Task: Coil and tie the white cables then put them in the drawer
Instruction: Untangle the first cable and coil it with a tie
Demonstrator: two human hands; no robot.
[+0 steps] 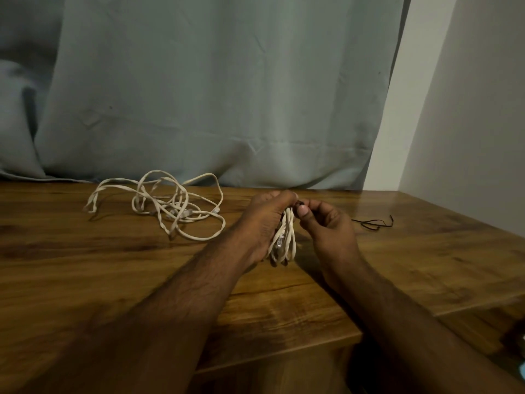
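- left hand (262,223) grips coil (284,240) above table (113,265)
- right hand (326,223) pinches dark tie (299,204) at coil top (blurry)
- loose cable (159,203) lies left; black ties (375,222) right

You are looking down at a wooden tabletop (113,265) with a glossy, dark-grained brown surface. Toward its far edge, left of the middle, a loose white cable (159,206) lies in a tangle of open loops, with a plug end showing at the tangle's right side. Nearer the far right corner, a thin black tie (373,223) lies flat on the wood, well apart from the tangle. At the near edge, the tabletop steps down on your right.
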